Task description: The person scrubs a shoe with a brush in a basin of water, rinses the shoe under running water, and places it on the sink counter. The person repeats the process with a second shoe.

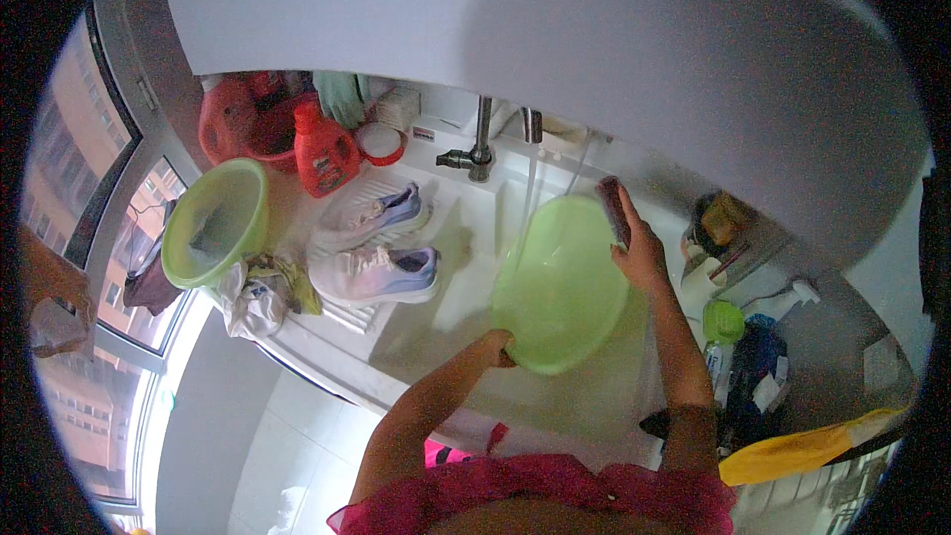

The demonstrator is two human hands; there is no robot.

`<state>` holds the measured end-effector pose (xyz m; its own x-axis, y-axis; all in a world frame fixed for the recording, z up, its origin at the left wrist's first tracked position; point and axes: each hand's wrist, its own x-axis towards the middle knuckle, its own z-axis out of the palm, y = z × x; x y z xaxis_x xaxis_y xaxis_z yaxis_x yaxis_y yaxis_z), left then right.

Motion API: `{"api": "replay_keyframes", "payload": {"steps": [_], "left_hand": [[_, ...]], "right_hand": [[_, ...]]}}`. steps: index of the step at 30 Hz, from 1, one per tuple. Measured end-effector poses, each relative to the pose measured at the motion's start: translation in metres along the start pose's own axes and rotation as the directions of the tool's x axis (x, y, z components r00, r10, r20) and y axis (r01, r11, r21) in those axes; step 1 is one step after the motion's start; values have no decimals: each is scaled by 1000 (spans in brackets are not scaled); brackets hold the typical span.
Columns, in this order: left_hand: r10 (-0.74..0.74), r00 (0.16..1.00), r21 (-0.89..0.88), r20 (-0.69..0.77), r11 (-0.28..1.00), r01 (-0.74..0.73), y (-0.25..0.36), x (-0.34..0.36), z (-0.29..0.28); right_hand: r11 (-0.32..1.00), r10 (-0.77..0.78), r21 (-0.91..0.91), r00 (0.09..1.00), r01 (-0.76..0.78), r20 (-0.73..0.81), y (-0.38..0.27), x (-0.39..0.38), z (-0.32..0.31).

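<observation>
In the sink I hold a light green plastic basin [560,287], tilted under a thin stream of water from the faucet [481,144]. My left hand [497,348] is closed on the basin's near left rim. Above the basin's right side, my right hand [642,250] grips what looks like a scrubbing brush [613,208] with a dark reddish back; its bristles are hard to make out. To the left, a pair of pale pink and lilac sneakers, one nearer [371,277] and one farther [371,213], rests on the ribbed white washboard [352,315].
Left of the sneakers lie crumpled cloths [263,299] beside another green basin [216,223]. A red detergent bottle [324,154] stands behind. At the right are a green cup-like container [723,321], dark bundled items [758,376] and a yellow cloth [807,448]. A white cabinet [396,10] overhangs the sink.
</observation>
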<state>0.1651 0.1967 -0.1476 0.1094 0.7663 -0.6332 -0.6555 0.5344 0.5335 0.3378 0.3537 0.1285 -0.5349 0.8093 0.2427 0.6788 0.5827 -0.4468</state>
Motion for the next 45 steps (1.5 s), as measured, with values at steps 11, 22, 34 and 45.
{"api": "replay_keyframes", "payload": {"steps": [11,22,34,45], "left_hand": [[151,988,-97,-39,983,-155,51,19,17],[346,859,-118,-377,902,-415,74,21,48],[808,424,53,-408,485,-873,78,39,13],[799,338,259,-497,508,-821,77,-46,18]], "right_hand": [[943,-290,-243,919,227,-266,-10,-46,6],[970,-240,-111,922,217,-303,25,-76,-9],[998,-56,-19,914,53,-401,50,-83,15],[997,36,74,956,-15,-292,59,-38,22]]}}
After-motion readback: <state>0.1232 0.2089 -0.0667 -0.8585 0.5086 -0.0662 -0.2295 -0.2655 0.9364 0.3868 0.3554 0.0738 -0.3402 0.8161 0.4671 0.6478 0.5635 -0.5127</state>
